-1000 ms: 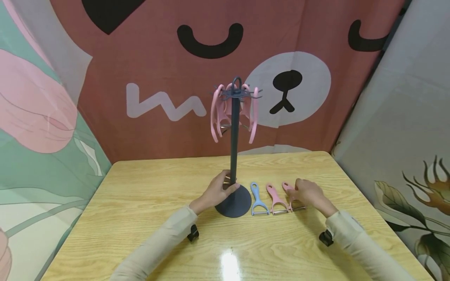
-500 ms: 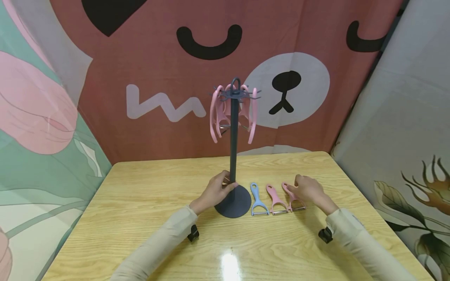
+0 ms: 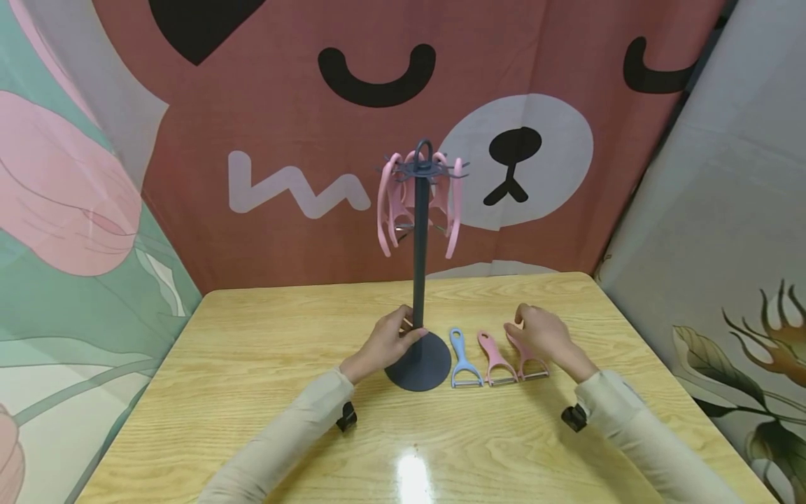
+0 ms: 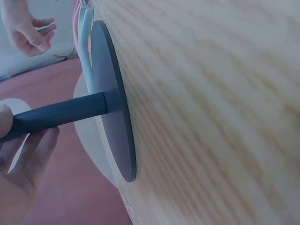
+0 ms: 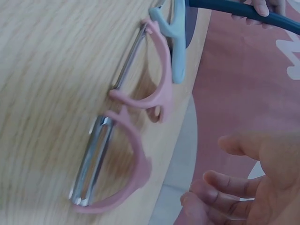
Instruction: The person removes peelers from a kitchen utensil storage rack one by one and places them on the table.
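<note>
My left hand (image 3: 380, 346) grips the dark pole (image 3: 418, 266) of an upright stand just above its round base (image 4: 112, 98). Several pink peelers (image 3: 383, 203) hang from hooks at the top. To the right of the base, a blue peeler (image 3: 460, 353), a middle pink peeler (image 3: 496, 360) and a right pink peeler (image 3: 525, 362) lie in a row, blades toward me. My right hand (image 3: 546, 334) is over the handle of the right pink peeler, partly hiding it. In the right wrist view its fingers (image 5: 225, 183) are loosely bent and apart from the thumb, with nothing between them.
The wooden table (image 3: 264, 392) reaches back to a reddish-brown curtain (image 3: 283, 245) with a cartoon face. Patterned cloths hang on the left and right sides. Light glares off the table near its front.
My right hand has shifted a little left and away from me over the right pink peeler's handle. The peelers on the table, the stand and my left hand stay put.
</note>
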`<state>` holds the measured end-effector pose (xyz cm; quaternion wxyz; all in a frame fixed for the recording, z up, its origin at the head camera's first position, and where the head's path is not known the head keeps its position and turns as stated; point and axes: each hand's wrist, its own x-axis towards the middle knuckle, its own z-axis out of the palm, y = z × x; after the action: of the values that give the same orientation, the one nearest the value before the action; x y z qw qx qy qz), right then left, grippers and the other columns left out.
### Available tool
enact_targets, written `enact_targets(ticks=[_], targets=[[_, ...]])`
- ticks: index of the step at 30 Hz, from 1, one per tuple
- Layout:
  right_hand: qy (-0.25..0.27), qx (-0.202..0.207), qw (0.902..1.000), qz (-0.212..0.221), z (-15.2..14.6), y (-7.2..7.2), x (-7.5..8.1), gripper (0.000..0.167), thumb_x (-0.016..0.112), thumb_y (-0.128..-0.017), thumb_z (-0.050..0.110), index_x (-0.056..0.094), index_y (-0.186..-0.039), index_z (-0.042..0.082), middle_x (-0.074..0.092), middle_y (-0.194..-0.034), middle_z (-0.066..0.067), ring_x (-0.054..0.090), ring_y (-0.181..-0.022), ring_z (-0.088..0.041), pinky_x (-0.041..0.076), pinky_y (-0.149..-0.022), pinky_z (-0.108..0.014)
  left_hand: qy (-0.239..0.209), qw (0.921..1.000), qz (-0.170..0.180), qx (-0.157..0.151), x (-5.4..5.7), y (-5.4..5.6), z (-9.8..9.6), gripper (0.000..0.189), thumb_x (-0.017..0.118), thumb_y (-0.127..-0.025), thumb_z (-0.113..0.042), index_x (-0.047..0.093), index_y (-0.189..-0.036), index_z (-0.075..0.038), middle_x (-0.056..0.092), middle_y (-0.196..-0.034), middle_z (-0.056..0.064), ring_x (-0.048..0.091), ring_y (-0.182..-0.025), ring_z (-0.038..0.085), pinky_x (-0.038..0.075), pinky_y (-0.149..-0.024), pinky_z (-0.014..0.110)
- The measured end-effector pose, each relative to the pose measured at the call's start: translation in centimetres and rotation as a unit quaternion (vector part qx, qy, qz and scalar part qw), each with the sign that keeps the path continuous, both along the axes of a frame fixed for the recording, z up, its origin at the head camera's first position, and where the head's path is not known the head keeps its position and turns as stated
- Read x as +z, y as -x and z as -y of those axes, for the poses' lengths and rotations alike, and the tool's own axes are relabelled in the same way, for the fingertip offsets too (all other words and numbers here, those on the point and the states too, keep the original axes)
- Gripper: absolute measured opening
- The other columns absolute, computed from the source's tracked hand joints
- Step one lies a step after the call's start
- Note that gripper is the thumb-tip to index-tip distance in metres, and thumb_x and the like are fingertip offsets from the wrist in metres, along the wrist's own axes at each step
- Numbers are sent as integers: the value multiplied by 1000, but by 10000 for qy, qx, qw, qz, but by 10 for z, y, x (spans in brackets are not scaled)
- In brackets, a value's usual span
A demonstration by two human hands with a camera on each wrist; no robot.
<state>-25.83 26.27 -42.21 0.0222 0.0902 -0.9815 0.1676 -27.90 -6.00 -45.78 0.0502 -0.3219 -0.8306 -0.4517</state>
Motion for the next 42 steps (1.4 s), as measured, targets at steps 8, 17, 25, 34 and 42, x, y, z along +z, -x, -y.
enact_targets(ticks=[8,17,25,34,42], targets=[[176,56,9983,-561,10,2,7,27,67,-95,24,63,-98,-2,62,-77,-6,53,-58,-17,43,-49,-33,47,10000,-52,-53,1,-1,0,21,64,-98,-20,57,-112,-6,63,-99,4,68,-87,16,55,-68,24],[560,214,9934,-978,21,4,17,20,65,-96,22,63,-94,2,60,-74,-5,50,-54,-16,40,-47,-32,82,10000,3,8,1,0,-1,19,64,-98,-18,57,-111,-6,63,-99,4,67,-86,16,55,-68,25],[849,199,9855,-1454,32,6,27,17,64,-97,21,66,-94,5,64,-78,-5,58,-59,-15,45,-50,-33,94,9999,-72,47,-1,0,-1,20,64,-98,-19,57,-111,-6,63,-98,4,68,-86,16,55,-67,25],[945,342,9825,-1571,36,8,35,15,65,-97,19,67,-95,4,65,-79,-5,60,-62,-16,46,-51,-34,87,9999,-96,43,-1,1,-1,20,65,-97,-18,56,-110,-6,63,-98,4,67,-85,16,55,-67,25],[928,298,9808,-1687,38,11,46,18,64,-97,22,68,-94,6,67,-82,-8,63,-70,-22,48,-53,-37,105,9999,-54,43,-2,2,-1,19,65,-98,-18,56,-111,-6,63,-98,4,67,-86,15,55,-67,24]])
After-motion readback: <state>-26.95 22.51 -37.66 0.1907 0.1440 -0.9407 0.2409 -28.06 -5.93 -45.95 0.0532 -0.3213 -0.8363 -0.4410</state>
